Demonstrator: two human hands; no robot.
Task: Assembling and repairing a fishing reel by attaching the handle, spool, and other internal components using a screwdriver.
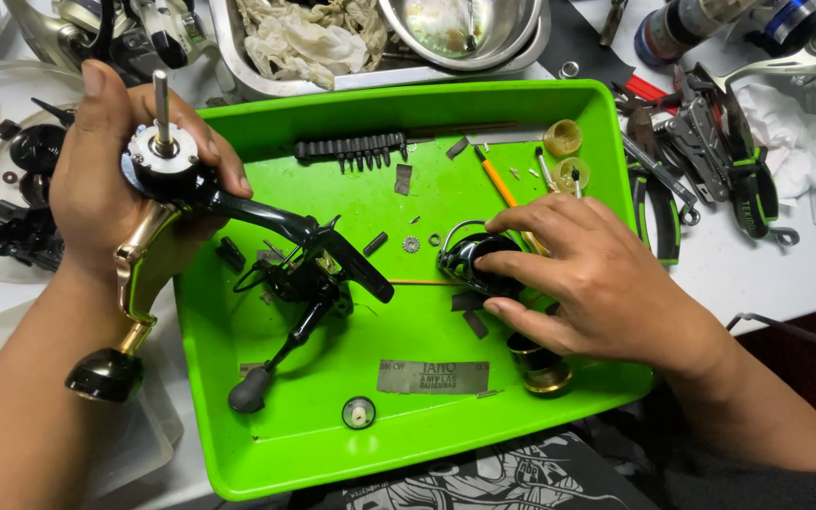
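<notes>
Nearest the viewer, at the tray's 6 o'clock edge, a small round cap (pixel 359 413) lies on the green tray (pixel 314 453), with a grey label strip (pixel 433 377) just beyond it. At 5 o'clock a black-and-gold spool (pixel 540 366) stands half hidden under the right hand (pixel 586 281).

The right hand reaches in from 4 o'clock, palm down. Its fingers (pixel 521 219) are curled around a black rotor part with a wire bail (pixel 469 263) near the tray's centre, the thumb pressing from the near side and the fingertips from the far side; the part rests on the tray floor. A small gear (pixel 412 245) lies just beside it toward 9 o'clock.

Left of centre, a second black reel body (pixel 306 279) lies on the tray, its crank arm ending in a dark knob (pixel 248 390) at 7 o'clock.

The left hand (pixel 110 179) comes in from 8 o'clock and is raised over the tray's left rim. Its fingers are wrapped tight around a black spinning-reel body (pixel 167 165), whose steel shaft (pixel 160 104) points upward; a gold handle (pixel 139 274) hangs below the palm to a black knob (pixel 103 374).

Farther off, at 12 o'clock in the tray, lie a black bit holder (pixel 351 148), an orange pencil (pixel 500 182) and two yellowish round parts (pixel 564 138). Beyond the tray stand a metal bowl (pixel 460 28) and crumpled rags (pixel 304 38); green-handled pliers (pixel 658 203) lie on the white surface (pixel 757 274) at 2 o'clock.
</notes>
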